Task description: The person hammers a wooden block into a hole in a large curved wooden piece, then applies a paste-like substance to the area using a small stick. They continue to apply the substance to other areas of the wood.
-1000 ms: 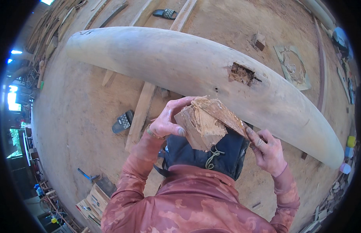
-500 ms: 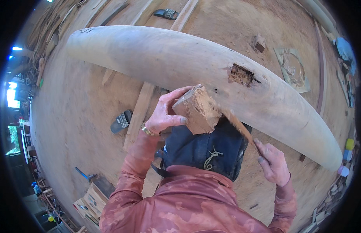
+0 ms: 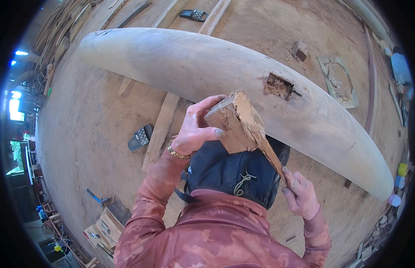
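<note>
My left hand point(image 3: 195, 130), with a gold watch-like band at the wrist, is closed on a brown wooden block point(image 3: 227, 127). A thick layer of tan paste point(image 3: 248, 114) covers the block's right face. In my right hand point(image 3: 302, 194) is a thin wooden stick point(image 3: 272, 156), its far end pressed along the paste. Just beyond lies a long, pale, tapered wooden piece point(image 3: 185, 58), with a rough rectangular hole point(image 3: 279, 85) cut into its upper surface. What lies under the paste cannot be seen.
Planks point(image 3: 162, 125) lie under the long piece. Slippers point(image 3: 141, 137) rest on the dirt floor. Beyond the piece are a small wooden block point(image 3: 300, 50) and a flat board point(image 3: 337, 82) smeared with paste. A blue-handled hammer point(image 3: 98, 196) sits near a wooden box point(image 3: 107, 228) at lower left.
My right hand has moved down and slightly left, and the stick's end now lies along the block's pasted face. The block has tilted and shifted slightly right in my left hand.
</note>
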Tool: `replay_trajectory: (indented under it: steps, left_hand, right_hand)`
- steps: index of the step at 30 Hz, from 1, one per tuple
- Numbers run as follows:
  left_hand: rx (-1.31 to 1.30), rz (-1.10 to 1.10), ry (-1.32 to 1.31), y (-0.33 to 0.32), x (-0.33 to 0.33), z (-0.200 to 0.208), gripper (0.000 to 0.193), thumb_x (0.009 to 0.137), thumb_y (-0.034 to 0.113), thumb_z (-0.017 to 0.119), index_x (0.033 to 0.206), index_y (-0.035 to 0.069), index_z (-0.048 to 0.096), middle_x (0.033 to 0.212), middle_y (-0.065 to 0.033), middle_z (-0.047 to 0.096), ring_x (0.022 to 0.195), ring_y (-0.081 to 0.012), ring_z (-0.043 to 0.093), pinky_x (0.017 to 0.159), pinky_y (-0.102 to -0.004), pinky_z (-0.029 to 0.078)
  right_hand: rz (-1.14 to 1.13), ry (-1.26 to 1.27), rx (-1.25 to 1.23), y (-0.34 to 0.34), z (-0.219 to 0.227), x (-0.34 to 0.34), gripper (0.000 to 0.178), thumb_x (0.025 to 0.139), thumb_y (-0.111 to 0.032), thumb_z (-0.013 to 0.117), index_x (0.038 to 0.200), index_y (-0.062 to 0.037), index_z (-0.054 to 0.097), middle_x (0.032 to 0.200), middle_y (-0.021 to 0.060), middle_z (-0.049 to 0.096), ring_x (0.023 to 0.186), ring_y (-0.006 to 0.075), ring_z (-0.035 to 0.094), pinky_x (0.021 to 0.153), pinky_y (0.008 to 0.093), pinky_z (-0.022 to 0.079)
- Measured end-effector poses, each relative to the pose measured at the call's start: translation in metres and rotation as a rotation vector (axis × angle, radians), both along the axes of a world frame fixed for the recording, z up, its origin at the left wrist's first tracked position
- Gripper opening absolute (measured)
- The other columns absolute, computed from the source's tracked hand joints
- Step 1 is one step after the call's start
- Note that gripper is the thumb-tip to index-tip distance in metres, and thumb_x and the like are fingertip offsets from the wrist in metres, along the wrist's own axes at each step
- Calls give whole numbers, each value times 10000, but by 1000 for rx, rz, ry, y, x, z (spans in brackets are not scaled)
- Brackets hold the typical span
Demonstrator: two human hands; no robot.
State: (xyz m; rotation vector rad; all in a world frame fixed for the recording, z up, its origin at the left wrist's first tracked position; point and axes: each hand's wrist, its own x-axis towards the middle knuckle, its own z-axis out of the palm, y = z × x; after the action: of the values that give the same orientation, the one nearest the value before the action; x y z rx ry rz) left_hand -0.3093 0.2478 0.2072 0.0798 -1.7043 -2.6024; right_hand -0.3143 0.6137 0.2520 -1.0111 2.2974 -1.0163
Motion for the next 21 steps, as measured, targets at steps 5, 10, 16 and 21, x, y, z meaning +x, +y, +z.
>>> replay_trajectory:
  steps: [5,10,16,21]
  left_hand:
    - [47,36,-74,4,8,-14,920,672,260,916,1422,-90,514,1321,-128,631,1243,-196,582,1081,-345,441]
    - [91,-72,-19,-7,6,-20,963,668,289,927,1446,-81,498,1334,-125,625,1261,-196,573,1095,-346,431]
    - [-35,-176,-128,-4,7,-17,1115,567,354,990,1454,-87,478,1344,-130,624,1251,-203,601,1086,-336,450]
    - [-10,-262,-91,-8,3,-18,1126,518,352,1023,1413,-86,497,1302,-126,635,1209,-211,623,1061,-339,468]
  right_hand:
    - [-18,11,91,22,-5,6,616,855,0,676,1458,-80,577,846,121,618,646,316,619,583,390,515]
    - [-175,-426,-37,32,19,-13,481,919,-1,582,1395,-51,622,708,90,653,618,194,675,587,330,535]
    - [73,-787,-85,0,-5,-34,417,996,-55,548,1408,-31,607,638,76,608,557,146,596,566,318,506]
    - [133,-718,-233,0,-36,-41,434,1006,-66,565,1439,-50,601,612,70,589,534,132,570,561,315,504]
